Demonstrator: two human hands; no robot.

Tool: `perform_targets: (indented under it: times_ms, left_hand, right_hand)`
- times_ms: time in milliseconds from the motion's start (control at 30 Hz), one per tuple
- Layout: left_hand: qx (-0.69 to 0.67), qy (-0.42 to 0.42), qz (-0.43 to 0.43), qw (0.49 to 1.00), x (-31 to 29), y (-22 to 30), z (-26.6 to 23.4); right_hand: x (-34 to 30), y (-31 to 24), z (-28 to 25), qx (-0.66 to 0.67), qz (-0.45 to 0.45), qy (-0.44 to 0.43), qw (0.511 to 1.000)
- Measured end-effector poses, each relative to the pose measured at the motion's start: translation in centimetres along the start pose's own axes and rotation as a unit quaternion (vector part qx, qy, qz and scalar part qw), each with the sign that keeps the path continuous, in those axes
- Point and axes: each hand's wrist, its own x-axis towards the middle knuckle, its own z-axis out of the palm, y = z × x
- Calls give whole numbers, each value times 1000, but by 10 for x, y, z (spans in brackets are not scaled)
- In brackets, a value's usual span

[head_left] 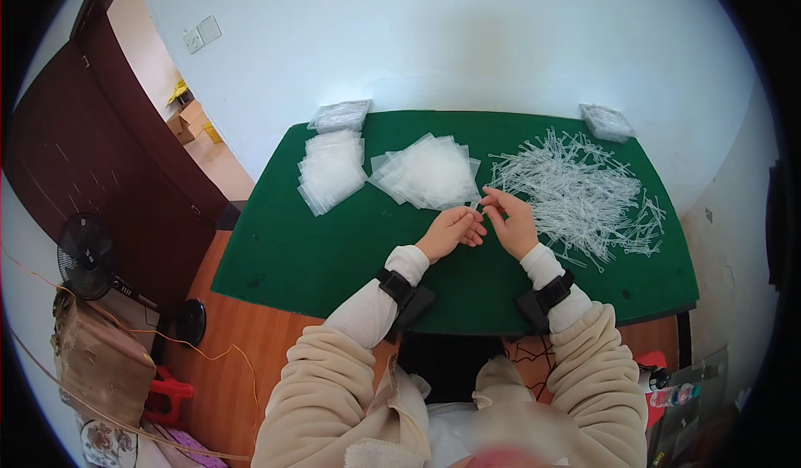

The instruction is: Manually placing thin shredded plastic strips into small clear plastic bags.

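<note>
Both hands are raised close together over the middle of the green table, fingertips nearly meeting. My left hand [455, 230] has its fingers curled, and a small clear plastic piece [476, 205] shows at its thumb and fingertips. It looks like one or more of the thin sticks from the pile. My right hand [511, 220] bends its thumb and forefinger toward that piece; whatever lies between them is too small to make out. Just to its right spreads a large loose pile of clear plastic sticks [584, 197] with small looped ends. Beyond my left hand lies a fanned heap of clear flat bags [430, 172].
More clear bags [331, 172] overlap at the table's left, with a filled bag stack [340, 116] behind them. Another filled bag [607, 123] sits at the back right. Green cloth [275, 251] covers the table against the wall. A black fan [86, 255] stands left on the floor.
</note>
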Motion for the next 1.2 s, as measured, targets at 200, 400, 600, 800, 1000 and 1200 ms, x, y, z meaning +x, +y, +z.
perform_targets:
  times_ms: [200, 400, 600, 800, 1000, 1200]
  left_hand:
    - [1, -63, -2, 998, -2, 0, 1]
    - [76, -66, 66, 993, -1, 1, 1]
    - [201, -45, 101, 973, -3, 2, 3]
    - [230, -46, 116, 965, -3, 5, 3]
    - [233, -39, 129, 963, 2, -4, 0]
    - [64, 19, 81, 994, 3, -7, -2]
  right_hand:
    - [1, -1, -2, 79, 20, -8, 997]
    - [4, -4, -5, 76, -8, -5, 997]
    - [2, -2, -5, 59, -15, -34, 998]
    - [-1, -1, -5, 49, 51, -73, 995]
    - [-1, 4, -2, 89, 70, -63, 992]
    - [0, 1, -4, 61, 47, -46, 996]
